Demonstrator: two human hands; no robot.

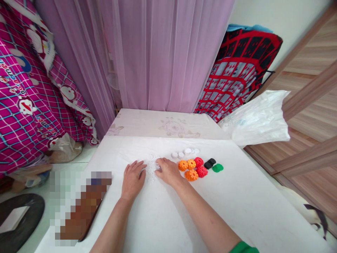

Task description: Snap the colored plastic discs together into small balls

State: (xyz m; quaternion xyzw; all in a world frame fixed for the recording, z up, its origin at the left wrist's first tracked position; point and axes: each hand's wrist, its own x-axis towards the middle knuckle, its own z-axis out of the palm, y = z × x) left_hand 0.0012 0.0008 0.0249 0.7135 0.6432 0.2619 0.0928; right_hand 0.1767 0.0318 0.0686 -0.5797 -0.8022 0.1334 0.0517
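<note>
Loose white snowflake-like pieces (151, 170) lie in a spread on the white cloth, between my two hands. My left hand (134, 177) rests at their left side, palm down, fingers apart and holding nothing visible. At their right side, my right hand (168, 171) has its fingers curled with the thumb near them, closed on some of the white pieces. Just beyond that hand are stacks of orange flower-shaped discs (191, 174), red discs (202, 171), black discs (210, 163) and green discs (218, 168). Small white stacks (187, 151) stand in a row behind them.
The white-covered table (226, 211) has a flowered cloth (173, 126) at its far end. A brown object (84, 211), partly blurred out, lies at the left edge. A white plastic bag (263, 119) hangs at the right. Purple curtains (163, 52) close off the back.
</note>
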